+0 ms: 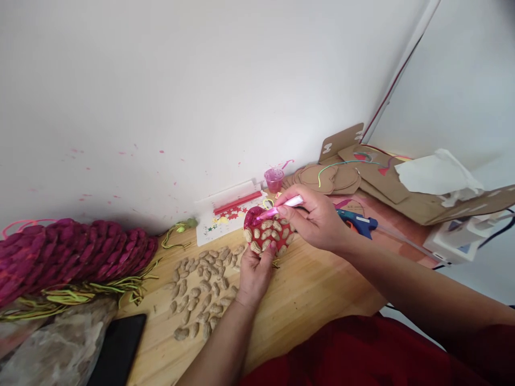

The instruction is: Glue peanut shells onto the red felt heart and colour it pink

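My left hand [256,271] grips the lower edge of a red heart-shaped piece [277,244] covered with whole peanuts. Pinched in my right hand [316,219] is a paintbrush [293,202] with a white handle and pink, wet-looking bristles. Its tip touches the upper left part of the heart, where the surface is coated in magenta paint. The other peanuts on the heart keep their plain tan colour. A yellow cord loop [268,203] shows at the heart's top. Loose peanuts [206,287] lie spread on the wooden table to the left of my left hand.
A plastic cup of pink paint [274,180] stands by the wall. Finished-looking magenta hearts [76,252] are stacked at left, near a black flat object [118,348]. At right lie cardboard hearts [322,178], a blue glue gun [364,224] and cardboard. White paper [209,229] holds small stars.
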Demonstrator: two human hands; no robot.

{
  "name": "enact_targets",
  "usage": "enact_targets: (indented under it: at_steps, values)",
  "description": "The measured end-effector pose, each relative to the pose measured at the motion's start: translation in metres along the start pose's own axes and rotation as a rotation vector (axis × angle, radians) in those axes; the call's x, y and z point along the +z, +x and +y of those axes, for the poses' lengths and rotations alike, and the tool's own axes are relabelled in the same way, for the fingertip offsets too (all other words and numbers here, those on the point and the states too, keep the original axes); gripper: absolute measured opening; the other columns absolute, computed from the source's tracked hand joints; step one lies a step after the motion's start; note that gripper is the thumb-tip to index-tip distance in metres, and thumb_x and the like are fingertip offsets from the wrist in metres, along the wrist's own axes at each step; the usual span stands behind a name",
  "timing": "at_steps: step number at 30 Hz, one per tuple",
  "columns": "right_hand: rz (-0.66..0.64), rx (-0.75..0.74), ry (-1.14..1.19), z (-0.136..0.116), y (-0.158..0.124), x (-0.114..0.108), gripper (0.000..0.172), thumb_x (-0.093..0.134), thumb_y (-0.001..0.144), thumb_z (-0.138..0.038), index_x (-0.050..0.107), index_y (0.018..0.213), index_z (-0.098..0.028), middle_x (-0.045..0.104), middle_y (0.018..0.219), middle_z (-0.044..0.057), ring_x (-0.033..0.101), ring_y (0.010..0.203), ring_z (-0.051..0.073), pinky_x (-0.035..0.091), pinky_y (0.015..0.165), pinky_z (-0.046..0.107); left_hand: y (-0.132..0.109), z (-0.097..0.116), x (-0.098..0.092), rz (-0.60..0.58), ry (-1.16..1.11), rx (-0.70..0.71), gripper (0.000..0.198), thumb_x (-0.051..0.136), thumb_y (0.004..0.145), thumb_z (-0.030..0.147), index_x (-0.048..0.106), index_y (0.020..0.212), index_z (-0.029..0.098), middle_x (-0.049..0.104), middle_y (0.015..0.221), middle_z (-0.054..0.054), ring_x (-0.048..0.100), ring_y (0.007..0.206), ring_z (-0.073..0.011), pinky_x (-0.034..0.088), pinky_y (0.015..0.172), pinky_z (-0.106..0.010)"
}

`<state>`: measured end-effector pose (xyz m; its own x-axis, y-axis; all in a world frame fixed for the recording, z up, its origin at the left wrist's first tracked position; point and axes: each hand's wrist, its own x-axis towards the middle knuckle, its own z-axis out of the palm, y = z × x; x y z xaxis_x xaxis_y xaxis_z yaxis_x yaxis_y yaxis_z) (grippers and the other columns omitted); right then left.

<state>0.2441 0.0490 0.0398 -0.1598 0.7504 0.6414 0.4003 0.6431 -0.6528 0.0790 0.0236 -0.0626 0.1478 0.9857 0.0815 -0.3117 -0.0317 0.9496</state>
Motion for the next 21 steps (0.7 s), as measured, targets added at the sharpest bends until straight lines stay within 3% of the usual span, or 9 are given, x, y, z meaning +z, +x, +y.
enact_targets:
  at_steps: [4, 9, 16, 21]
  values:
    - [0.004, -0.016, 0.006, 0.001, 0.002, 0.003, 0.005, 0.061, 0.095, -0.022, 0.063, 0.099, -0.020, 0.069, 0.093, 0.006, 0.065, 0.086, 0.019, 0.052, 0.074, 0.033, 0.000, 0.000, 0.000, 0.031, -0.017, 0.002, 0.032, 0.071, 0.088, 0.039, 0.071, 0.114, 0.021, 0.074, 0.121, -0.006, 0.067, 0.112, -0.0216, 0.045, 0.108, -0.038]
    - [0.007, 0.073, 0.054, 0.010, -0.001, 0.000, 0.007, 0.059, 0.097, -0.024, 0.063, 0.102, -0.020, 0.068, 0.093, 0.004, 0.063, 0.075, 0.015, 0.050, 0.063, 0.027, 0.000, 0.001, 0.001, 0.012, -0.004, -0.010, 0.032, 0.071, 0.088, 0.039, 0.072, 0.115, 0.022, 0.074, 0.121, -0.006, 0.066, 0.113, -0.0227, 0.044, 0.109, -0.038]
    - [0.021, 0.016, 0.040, 0.003, -0.002, 0.006, 0.007, 0.060, 0.096, -0.023, 0.063, 0.102, -0.020, 0.068, 0.094, 0.005, 0.065, 0.084, 0.018, 0.053, 0.075, 0.032, 0.000, 0.003, -0.001, 0.005, 0.026, -0.001, 0.031, 0.070, 0.089, 0.038, 0.071, 0.115, 0.020, 0.074, 0.120, -0.007, 0.067, 0.112, -0.0227, 0.044, 0.108, -0.038]
    - [0.044, 0.017, -0.035, 0.005, -0.002, 0.001, 0.006, 0.060, 0.095, -0.022, 0.064, 0.099, -0.020, 0.068, 0.092, 0.006, 0.064, 0.083, 0.019, 0.052, 0.074, 0.033, 0.000, 0.004, 0.001, 0.006, -0.001, -0.010, 0.030, 0.069, 0.090, 0.037, 0.072, 0.114, 0.020, 0.074, 0.121, -0.007, 0.067, 0.112, -0.0227, 0.045, 0.108, -0.038]
